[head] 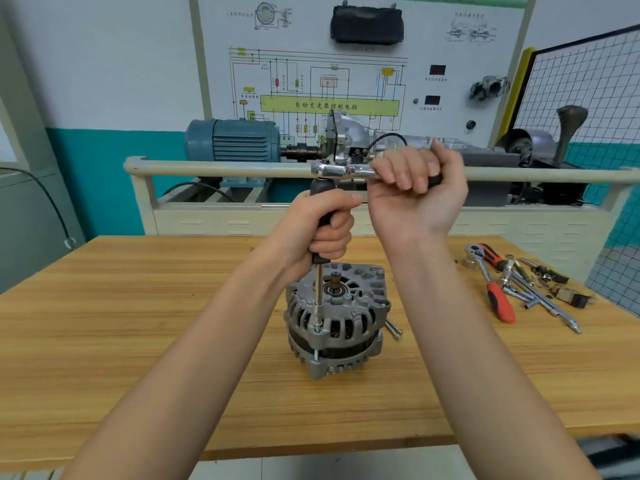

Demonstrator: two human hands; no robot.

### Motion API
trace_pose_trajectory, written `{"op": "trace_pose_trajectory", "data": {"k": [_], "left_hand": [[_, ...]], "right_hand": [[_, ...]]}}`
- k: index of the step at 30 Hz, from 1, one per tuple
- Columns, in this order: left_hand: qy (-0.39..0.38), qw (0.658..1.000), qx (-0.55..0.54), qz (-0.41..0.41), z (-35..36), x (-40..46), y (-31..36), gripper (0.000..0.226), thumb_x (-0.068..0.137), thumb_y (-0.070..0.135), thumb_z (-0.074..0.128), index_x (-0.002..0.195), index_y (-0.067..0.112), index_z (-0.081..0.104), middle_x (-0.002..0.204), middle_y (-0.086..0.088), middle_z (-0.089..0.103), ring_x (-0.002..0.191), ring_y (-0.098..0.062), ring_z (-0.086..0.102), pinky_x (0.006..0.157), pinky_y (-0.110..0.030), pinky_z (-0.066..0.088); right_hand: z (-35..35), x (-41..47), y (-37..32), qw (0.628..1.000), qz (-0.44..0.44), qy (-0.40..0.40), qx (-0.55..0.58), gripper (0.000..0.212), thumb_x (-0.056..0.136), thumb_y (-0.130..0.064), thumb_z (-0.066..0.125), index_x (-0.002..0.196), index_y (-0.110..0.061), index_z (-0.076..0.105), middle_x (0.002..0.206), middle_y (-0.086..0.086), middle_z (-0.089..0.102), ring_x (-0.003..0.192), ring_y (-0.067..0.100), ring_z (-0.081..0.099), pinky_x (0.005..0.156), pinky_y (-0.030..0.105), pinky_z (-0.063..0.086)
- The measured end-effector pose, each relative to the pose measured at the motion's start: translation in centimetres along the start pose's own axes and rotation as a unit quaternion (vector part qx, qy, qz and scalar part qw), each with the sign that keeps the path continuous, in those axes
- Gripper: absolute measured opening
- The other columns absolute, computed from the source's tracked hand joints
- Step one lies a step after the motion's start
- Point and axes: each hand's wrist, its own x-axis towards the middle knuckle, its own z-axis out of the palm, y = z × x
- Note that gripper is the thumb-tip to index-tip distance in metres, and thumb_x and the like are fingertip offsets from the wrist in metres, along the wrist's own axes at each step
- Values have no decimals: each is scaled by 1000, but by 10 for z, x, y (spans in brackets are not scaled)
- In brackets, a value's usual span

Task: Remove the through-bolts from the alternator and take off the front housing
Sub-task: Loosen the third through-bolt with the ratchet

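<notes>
Two hands on tooling: left hand (320,226) gripped the driver handle (323,220), socket seated on a through-bolt (317,329) of the alternator (337,320) (upright, mid-table (138,323)); right hand (417,188) gripped the ratchet (341,170).

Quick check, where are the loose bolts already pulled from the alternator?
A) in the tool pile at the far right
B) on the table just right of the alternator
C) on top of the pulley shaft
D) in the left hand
B: two loose bolts lie on the wooden table against the right side of the alternator, while both hands are busy with the ratchet and its extension.
</notes>
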Motion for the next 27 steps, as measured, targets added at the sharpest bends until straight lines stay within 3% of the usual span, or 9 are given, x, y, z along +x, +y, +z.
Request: {"op": "trace_pose_trajectory", "data": {"k": [4, 7, 10, 12, 14, 16, 19, 23, 27], "left_hand": [[118, 992, 28, 30, 5, 3, -3, 51, 90, 7, 49, 42, 19, 37, 35, 6, 22, 29, -8, 15, 38, -15, 15], [181, 981, 56, 46, 13, 5, -5, 56, 87, 3, 49, 36, 23, 37, 36, 7, 23, 30, -8, 16, 37, -13, 17], [216, 972, 68, 62, 15, 5, -6, 56, 85, 1, 51, 35, 25, 38, 37, 10, 27, 32, -7, 18, 35, -12, 17], [219, 971, 68, 69, 14, 4, -7, 47, 85, 1, 52, 45, 20, 38, 38, 9, 28, 32, -8, 19, 37, -12, 18], [198, 975, 80, 65, 10, 2, -8, 42, 86, 1, 54, 52, 16, 34, 37, 8, 27, 32, -9, 19, 38, -14, 19], [131, 988, 72, 48, 4, 0, -4, 41, 84, 2, 57, 53, 16, 35, 39, 7, 27, 34, -10, 20, 39, -17, 21], [7, 999, 35, -1, -4, -1, 3, 34, 78, 11, 57, 50, 16, 39, 37, 5, 28, 31, -9, 22, 39, -18, 23], [-15, 999, 13, -37, -1, 3, 2, 42, 82, 13, 53, 44, 20, 37, 34, 8, 24, 27, -5, 17, 38, -19, 11], [110, 993, 49, 5, 6, 5, -4, 48, 89, 6, 50, 45, 20, 34, 36, 7, 22, 29, -8, 14, 38, -15, 13]], "right_hand": [[6, -19, 11, 977, -115, -88, -155, 42, 93, -10, 37, 51, -16, 37, 41, -3, 31, 43, 14, 30, 50, 29, 35], [12, -34, 27, 897, -274, -165, -306, 30, 87, -1, 42, 62, -19, 41, 45, -3, 35, 44, 15, 33, 50, 34, 30], [12, -40, 35, 843, -333, -201, -371, 25, 85, -3, 42, 68, -22, 43, 52, -5, 38, 45, 15, 32, 48, 36, 27], [11, -36, 30, 875, -296, -190, -334, 29, 85, -2, 44, 63, -20, 42, 47, -4, 36, 44, 15, 33, 49, 34, 29], [10, -27, 18, 939, -190, -154, -240, 37, 88, -6, 41, 52, -17, 40, 42, -3, 33, 43, 14, 31, 50, 31, 32], [6, -15, 5, 983, -81, -90, -135, 44, 90, -10, 39, 46, -15, 38, 39, -2, 29, 41, 14, 28, 47, 28, 32], [0, 2, -6, 1000, 18, 6, -10, 45, 89, -12, 39, 45, -16, 35, 38, -3, 26, 38, 12, 25, 42, 23, 27], [-1, 9, -6, 999, 11, 51, 14, 47, 91, -12, 38, 45, -17, 34, 38, -5, 25, 35, 11, 24, 38, 21, 26], [1, -7, 1, 993, -70, -14, -95, 49, 95, -12, 35, 46, -17, 37, 40, -3, 28, 41, 13, 28, 45, 26, 35]]}}
